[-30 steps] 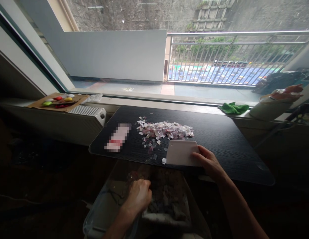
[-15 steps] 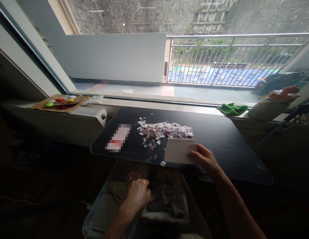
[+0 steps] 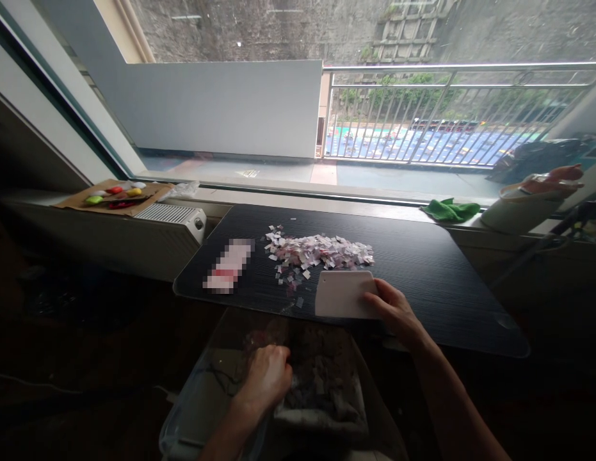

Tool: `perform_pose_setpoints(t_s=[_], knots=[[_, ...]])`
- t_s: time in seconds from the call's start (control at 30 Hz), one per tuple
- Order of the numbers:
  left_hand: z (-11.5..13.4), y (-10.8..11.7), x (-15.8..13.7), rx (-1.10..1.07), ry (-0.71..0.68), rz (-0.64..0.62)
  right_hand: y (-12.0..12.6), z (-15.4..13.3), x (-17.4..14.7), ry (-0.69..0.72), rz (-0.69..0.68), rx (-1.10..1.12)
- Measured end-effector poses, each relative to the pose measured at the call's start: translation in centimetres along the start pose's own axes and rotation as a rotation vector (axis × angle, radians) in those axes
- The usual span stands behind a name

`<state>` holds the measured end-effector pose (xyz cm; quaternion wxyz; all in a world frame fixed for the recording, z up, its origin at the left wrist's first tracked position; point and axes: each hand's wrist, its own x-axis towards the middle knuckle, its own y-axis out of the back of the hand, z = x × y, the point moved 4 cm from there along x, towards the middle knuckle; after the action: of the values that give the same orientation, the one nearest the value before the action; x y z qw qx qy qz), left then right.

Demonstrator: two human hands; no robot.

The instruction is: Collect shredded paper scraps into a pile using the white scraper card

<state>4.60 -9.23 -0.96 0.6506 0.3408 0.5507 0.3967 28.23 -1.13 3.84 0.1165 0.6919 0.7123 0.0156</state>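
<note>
My right hand [image 3: 394, 310] grips a flat white plastic scraper [image 3: 346, 294] by its right end, low over the near edge of the black tabletop [image 3: 408, 250]. Just beyond the scraper lies a heap of small pale paper scraps [image 3: 321, 251], with loose bits trailing toward me. Below the table edge, my left hand [image 3: 269, 374] is closed at the left rim of an open plastic bag [image 3: 321, 416]; its fingertips are hidden. Dark, dim scraps lie inside this bag. Left of the heap is a blurred-out pink and white strip [image 3: 228, 267].
A clear plastic bin [image 3: 170, 429] stands beneath my left arm. On the sill are a green cloth [image 3: 450, 210], a pale pot [image 3: 513, 211] and a cardboard sheet [image 3: 77, 202] with coloured items. A white radiator [image 3: 177, 240] is at the table's left, a window behind.
The scraper has moved slightly left and toward me, at the table's near edge. A loose scrap at that edge no longer shows. My left hand stays nearly still.
</note>
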Motion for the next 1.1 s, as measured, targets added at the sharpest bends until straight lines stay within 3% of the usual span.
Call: perform_pose_setpoints(t_s=[0.33,0.53,0.63,0.87,1.1], knots=[[1.3,-0.6,0.0,0.057,-0.047,-0.013,0.9,0.7,0.3,0.035,0.250,0.066],[4.3,-0.1,-0.1,0.072,-0.153,-0.062,2.1,1.4,0.0,0.063,0.347,-0.223],[5.0,0.1,0.1,0.078,-0.161,-0.095,0.9,1.7,-0.4,0.069,0.308,-0.258],[4.4,-0.5,0.3,0.064,-0.139,-0.091,-2.8,0.7,-1.1,0.098,0.073,-0.198],[4.6,0.0,0.0,0.049,-0.158,-0.126,-1.8,1.2,0.0,0.088,0.212,-0.198]])
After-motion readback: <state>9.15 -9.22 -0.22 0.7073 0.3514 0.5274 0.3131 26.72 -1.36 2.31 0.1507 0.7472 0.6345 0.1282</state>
